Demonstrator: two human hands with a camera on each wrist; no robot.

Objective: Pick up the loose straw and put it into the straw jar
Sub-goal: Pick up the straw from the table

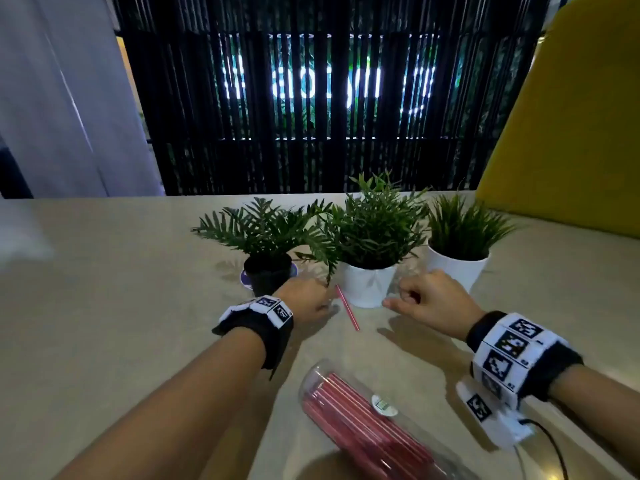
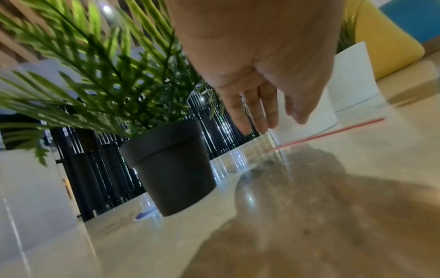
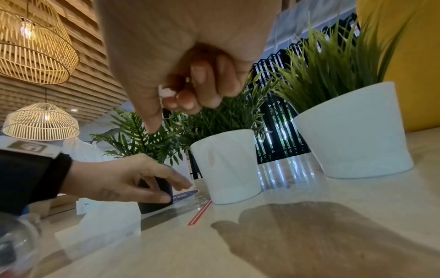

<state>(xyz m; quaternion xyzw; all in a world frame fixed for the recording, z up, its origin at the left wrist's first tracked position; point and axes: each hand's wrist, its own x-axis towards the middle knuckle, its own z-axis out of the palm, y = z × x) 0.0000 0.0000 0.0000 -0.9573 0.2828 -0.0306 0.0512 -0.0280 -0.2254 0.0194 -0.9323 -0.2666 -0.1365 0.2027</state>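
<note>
A loose red straw point(image 1: 347, 307) lies flat on the beige table point(image 1: 104, 306), just in front of the middle white pot. My left hand point(image 1: 308, 303) hovers immediately left of it, fingers point(image 2: 262, 120) straight and pointing down at the table, holding nothing; the straw point(image 2: 333, 131) lies to their right. My right hand point(image 1: 422, 296) floats right of the straw with its fingers point(image 3: 202, 90) curled into the palm and nothing in them. The straw jar point(image 1: 363, 417), clear and full of red straws, lies on its side near me.
Three potted plants stand behind the straw: a black pot point(image 1: 268, 277), a white pot point(image 1: 369, 284) and another white pot point(image 1: 453, 268). A yellow chair back point(image 1: 571, 133) rises at the right. A black slatted screen closes off the table's far edge.
</note>
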